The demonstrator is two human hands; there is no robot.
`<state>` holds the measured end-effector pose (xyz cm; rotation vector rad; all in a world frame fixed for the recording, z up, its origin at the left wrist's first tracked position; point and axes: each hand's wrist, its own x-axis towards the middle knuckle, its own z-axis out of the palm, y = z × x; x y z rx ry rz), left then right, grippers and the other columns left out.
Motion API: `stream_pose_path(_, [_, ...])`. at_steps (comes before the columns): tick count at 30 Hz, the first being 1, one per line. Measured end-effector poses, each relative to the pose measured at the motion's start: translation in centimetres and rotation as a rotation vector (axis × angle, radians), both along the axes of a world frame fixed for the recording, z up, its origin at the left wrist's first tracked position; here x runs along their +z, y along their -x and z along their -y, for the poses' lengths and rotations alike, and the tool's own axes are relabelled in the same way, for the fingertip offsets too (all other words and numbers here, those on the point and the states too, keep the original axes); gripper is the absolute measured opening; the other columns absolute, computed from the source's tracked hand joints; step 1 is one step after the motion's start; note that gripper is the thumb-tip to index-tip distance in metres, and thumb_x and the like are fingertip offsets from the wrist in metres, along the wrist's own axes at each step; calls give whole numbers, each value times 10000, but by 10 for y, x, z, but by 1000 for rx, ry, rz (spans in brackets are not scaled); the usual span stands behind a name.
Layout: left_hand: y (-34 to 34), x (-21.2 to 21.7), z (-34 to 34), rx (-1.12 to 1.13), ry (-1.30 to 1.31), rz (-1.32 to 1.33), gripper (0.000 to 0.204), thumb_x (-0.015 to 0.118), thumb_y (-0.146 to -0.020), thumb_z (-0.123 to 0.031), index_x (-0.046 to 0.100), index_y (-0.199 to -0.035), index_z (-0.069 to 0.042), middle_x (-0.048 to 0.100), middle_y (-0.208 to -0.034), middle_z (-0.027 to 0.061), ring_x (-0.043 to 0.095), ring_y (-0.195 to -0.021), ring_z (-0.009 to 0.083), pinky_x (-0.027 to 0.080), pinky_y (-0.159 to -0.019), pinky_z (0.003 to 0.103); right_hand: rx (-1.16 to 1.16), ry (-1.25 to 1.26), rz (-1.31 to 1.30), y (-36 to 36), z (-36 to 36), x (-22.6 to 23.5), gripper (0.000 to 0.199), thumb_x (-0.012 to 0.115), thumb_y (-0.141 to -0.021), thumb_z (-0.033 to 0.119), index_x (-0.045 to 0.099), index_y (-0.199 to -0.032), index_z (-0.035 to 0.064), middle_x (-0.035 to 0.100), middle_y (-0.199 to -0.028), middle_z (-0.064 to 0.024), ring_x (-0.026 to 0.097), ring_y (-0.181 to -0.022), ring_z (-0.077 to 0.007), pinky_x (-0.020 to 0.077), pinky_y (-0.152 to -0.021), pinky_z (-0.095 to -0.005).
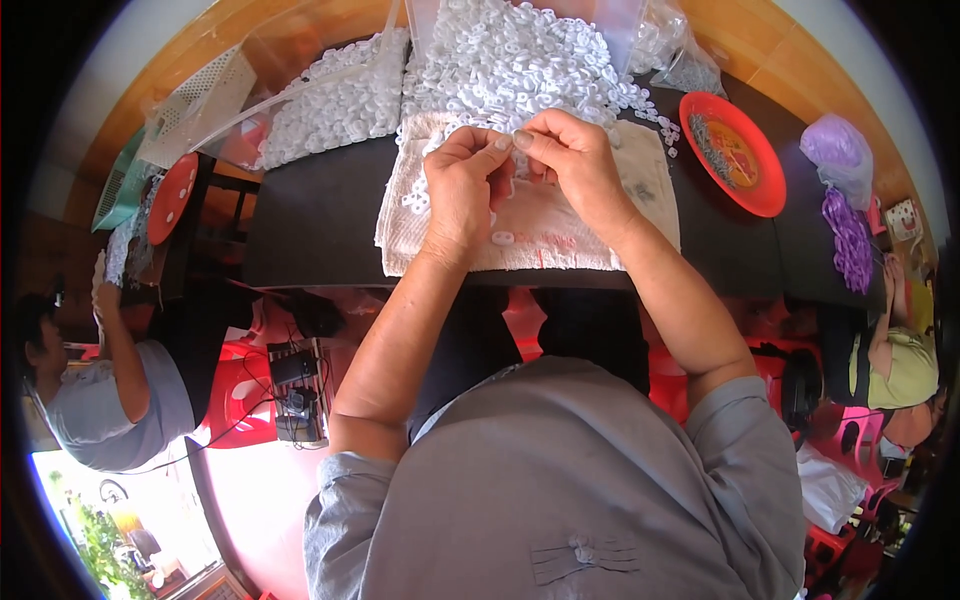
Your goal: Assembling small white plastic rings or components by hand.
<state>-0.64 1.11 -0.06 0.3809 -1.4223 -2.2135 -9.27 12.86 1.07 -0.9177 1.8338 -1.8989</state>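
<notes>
At the far left, 1 person in a grey shirt [120, 400] sits with a raised hand. Above this person there are a green basket [118, 185], a white perforated basket [195, 108] and a round red plate with white spots [172, 198].

Next comes the dark counter [320, 215]. At its back side, a first heap of white pieces [335, 105] lies in a transparent container. To the right of it, a bigger heap [520, 65] spreads forward until a folded beige cloth [405, 250]. Some loose white pieces [415, 198] lie on this cloth, and 1 piece with 2 holes [503, 238] lies near its front edge.

Over the cloth, the left hand [468, 185] is with bent fingers, its thumb pressed to the forefinger. The right hand [572, 165] pinches in the same manner, and the tips of the 2 hands meet. What they pinch is too small and hidden, so I cannot tell it.

Farther right, a red plate [764, 185] carries many thin grey pieces [708, 150]. Beside it stand a light purple bag [838, 150] and a purple bundle [850, 240]. At the right edge, 1 person in yellow-green clothes [898, 365] holds the arms toward the counter.
</notes>
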Motion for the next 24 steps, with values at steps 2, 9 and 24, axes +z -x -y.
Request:
stream_pose_path(2, [-1, 2, -3, 31, 24, 3, 147, 650, -894, -115, 601, -820, 2, 576, -634, 43, 477, -462, 91, 334, -393, 229, -12, -4, 1, -1, -1, 3, 126, 653, -909, 120, 629, -835, 21, 540, -661, 27, 481, -593, -43, 416, -511, -220])
stream_pose_path(9, [-1, 0, 2, 206, 88, 11, 188, 661, -893, -168, 607, -815, -6, 592, -646, 40, 487, -477, 83, 351, -412, 231, 22, -183, -420, 0, -23, 18, 111, 665, -879, 137, 635, -855, 32, 550, -612, -18, 532, -570, -108, 423, -517, -282])
stream_pose_path(24, [-2, 1, 1, 177, 109, 31, 128, 679, -854, -106, 623, -812, 1, 605, -648, 39, 498, -482, 77, 349, -412, 220, -47, -528, -1244, -19, -40, -18, 82, 634, -769, 101, 564, -788, 62, 624, -709, -98, 644, -643, -295, 477, -535, -431])
